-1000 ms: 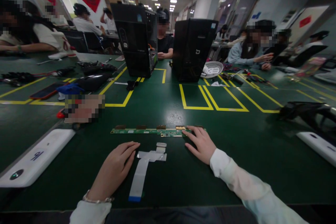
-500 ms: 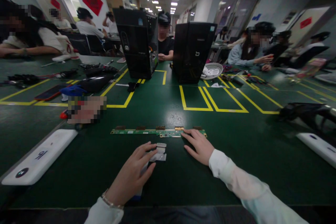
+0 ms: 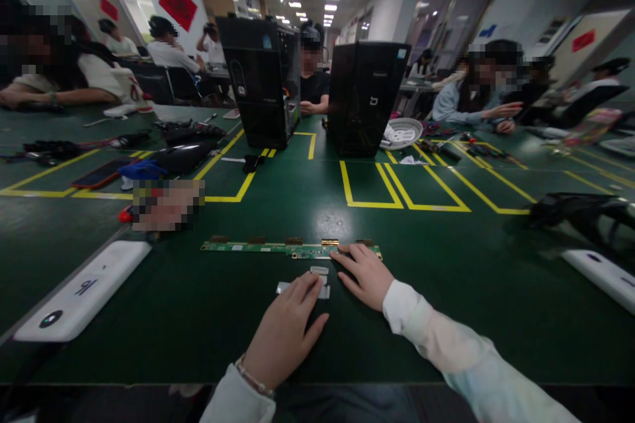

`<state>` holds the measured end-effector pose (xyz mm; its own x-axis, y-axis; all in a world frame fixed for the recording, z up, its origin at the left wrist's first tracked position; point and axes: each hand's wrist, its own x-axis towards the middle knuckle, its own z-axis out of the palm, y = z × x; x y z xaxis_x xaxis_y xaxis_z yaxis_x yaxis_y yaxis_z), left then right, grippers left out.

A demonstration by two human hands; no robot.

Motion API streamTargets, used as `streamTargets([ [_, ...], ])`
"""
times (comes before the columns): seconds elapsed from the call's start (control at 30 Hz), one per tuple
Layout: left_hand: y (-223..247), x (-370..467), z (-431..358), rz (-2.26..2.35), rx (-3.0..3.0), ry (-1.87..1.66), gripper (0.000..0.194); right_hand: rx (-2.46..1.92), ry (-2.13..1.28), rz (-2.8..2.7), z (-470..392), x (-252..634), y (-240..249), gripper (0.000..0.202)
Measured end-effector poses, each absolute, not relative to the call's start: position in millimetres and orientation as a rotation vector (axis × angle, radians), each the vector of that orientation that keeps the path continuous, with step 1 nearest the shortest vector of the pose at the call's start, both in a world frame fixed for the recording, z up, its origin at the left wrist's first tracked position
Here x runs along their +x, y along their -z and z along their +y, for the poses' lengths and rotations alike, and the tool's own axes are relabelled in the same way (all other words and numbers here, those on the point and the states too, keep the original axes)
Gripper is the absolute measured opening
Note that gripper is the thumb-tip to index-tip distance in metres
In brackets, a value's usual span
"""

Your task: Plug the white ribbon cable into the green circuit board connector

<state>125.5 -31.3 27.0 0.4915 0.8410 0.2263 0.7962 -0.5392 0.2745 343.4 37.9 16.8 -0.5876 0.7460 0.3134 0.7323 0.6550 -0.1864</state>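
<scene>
A long, narrow green circuit board [image 3: 248,248] lies crosswise on the table, with brownish and golden tabs along its far edge. My right hand [image 3: 366,274] rests on the board's right end, fingers stretched out and apart from the thumb. Just in front of the board is a pale flat ribbon cable [image 3: 319,270], its connector end showing. Over this cable lies my left hand [image 3: 285,327], palm down with the fingers extended together and the thumb held away. It covers most of the cable.
Two black computer towers [image 3: 255,86] [image 3: 367,99] stand at the table's far side. A white device [image 3: 89,287] lies at the left, another [image 3: 602,274] at the right. Yellow tape lines [image 3: 374,205] mark the green tabletop. A white basket [image 3: 401,132] sits beyond them. Several people sit around.
My left hand has moved right and now lies flatter over the cable, which has shifted right too. My right hand and the circuit board have slid slightly left.
</scene>
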Motion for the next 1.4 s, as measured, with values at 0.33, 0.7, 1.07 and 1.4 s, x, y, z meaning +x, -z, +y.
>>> streamTargets([
  [0.33, -19, 144, -24, 1.455, 2.666, -0.595, 0.052, -1.169, -0.102, -2.499, 38, 345, -19, 0.042],
  [0.7, -17, 149, -23, 1.573, 2.651, -0.565, 0.051, -1.178, -0.098, -2.509, 38, 345, -17, 0.041],
  [1.07, -8, 160, -25, 1.685, 2.591, -0.613, 0.051, -1.179, -0.111, -2.497, 37, 345, -17, 0.041],
  [1.4, -11, 170, -21, 1.772, 2.562, -0.621, 0.049, -1.176, -0.115, -2.508, 38, 345, -18, 0.043],
])
